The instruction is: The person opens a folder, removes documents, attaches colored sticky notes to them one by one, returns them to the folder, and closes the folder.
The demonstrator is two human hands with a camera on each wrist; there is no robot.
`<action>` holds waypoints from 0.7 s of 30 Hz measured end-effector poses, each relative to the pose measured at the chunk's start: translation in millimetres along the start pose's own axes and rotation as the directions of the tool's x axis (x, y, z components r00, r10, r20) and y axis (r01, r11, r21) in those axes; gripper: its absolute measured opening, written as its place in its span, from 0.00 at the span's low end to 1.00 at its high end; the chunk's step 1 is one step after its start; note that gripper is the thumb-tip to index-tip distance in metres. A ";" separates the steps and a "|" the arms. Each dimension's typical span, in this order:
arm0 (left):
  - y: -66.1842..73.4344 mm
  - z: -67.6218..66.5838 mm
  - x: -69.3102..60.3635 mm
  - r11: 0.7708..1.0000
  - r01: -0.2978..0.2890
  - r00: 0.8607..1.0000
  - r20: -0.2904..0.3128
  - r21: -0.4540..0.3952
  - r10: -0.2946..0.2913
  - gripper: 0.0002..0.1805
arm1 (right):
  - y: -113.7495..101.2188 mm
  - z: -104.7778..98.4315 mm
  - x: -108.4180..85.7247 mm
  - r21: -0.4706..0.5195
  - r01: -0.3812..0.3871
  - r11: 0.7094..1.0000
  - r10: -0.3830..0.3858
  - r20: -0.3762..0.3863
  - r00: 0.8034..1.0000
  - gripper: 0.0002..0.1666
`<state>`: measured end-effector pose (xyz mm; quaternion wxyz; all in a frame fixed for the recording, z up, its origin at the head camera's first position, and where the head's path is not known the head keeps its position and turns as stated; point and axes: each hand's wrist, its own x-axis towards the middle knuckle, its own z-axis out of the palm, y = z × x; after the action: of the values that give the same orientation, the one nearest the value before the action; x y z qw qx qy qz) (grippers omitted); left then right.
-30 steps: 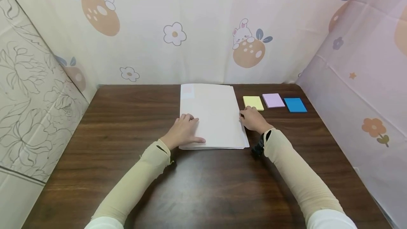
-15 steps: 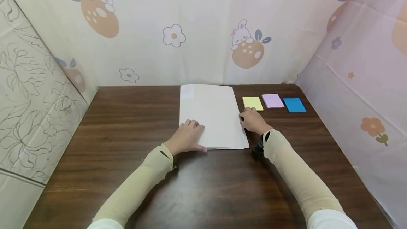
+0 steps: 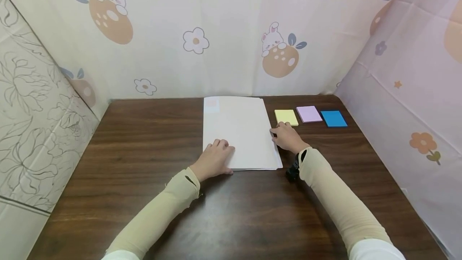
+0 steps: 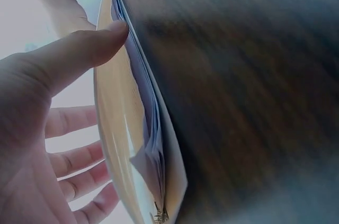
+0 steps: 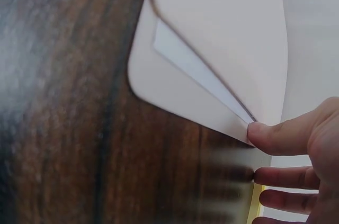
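Observation:
A white folder (image 3: 242, 131) lies closed on the table, a small pale label at its upper left. In the left wrist view its lower edge gapes a little, showing loose sheets (image 4: 151, 123) and a metal fastener (image 4: 160, 215) inside. My left hand (image 3: 213, 159) rests on the lower left of the cover with relaxed, spread fingers, its thumb (image 4: 90, 49) at the lower edge. My right hand (image 3: 288, 136) touches the right edge; the right wrist view shows its thumb (image 5: 280, 136) against the cover's edge and the other fingers (image 5: 288, 177) apart from it, fairly straight.
Yellow (image 3: 286, 117), lilac (image 3: 309, 114) and blue (image 3: 334, 118) sticky-note pads lie in a row right of the folder, the yellow one just beyond my right hand. A patterned curtain (image 3: 231, 51) stands behind the brown wooden table (image 3: 144, 139), with more patterned cloth at both sides.
My left hand has slid down the folder's left side toward its lower edge and slightly right. My right hand stays at the right edge; folder and pads keep their places.

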<state>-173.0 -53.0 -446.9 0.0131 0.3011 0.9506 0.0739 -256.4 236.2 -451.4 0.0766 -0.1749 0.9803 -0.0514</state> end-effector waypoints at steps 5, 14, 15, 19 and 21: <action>3.4 -1.2 -2.0 0.999 0.015 1.000 -0.003 0.044 -0.015 0.33 | 0.9 0.8 0.4 -0.006 -0.004 1.000 0.004 -0.004 1.000 0.23; 9.1 -7.4 -12.5 0.990 -0.018 0.992 -0.119 0.140 0.035 0.25 | 1.4 1.3 0.1 -0.004 0.017 1.000 -0.017 -0.028 0.999 0.21; 9.4 -8.0 -13.9 0.989 -0.019 0.989 -0.140 0.144 0.039 0.24 | 1.6 1.5 -0.2 -0.001 0.024 1.000 -0.024 -0.035 0.999 0.20; 9.9 -11.1 -18.3 0.989 -0.013 0.978 -0.203 0.148 0.044 0.21 | 1.4 1.2 -0.1 0.012 0.050 0.999 -0.049 -0.065 0.997 0.17; 9.7 -12.1 -20.0 0.990 -0.008 0.973 -0.229 0.137 0.039 0.20 | 1.1 1.5 0.6 0.024 0.051 0.998 -0.049 -0.076 0.996 0.16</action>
<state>-151.9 -58.2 -434.0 -0.1188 0.3020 0.9448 0.0438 -257.1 237.0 -453.1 0.0403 -0.1962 0.9770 -0.0724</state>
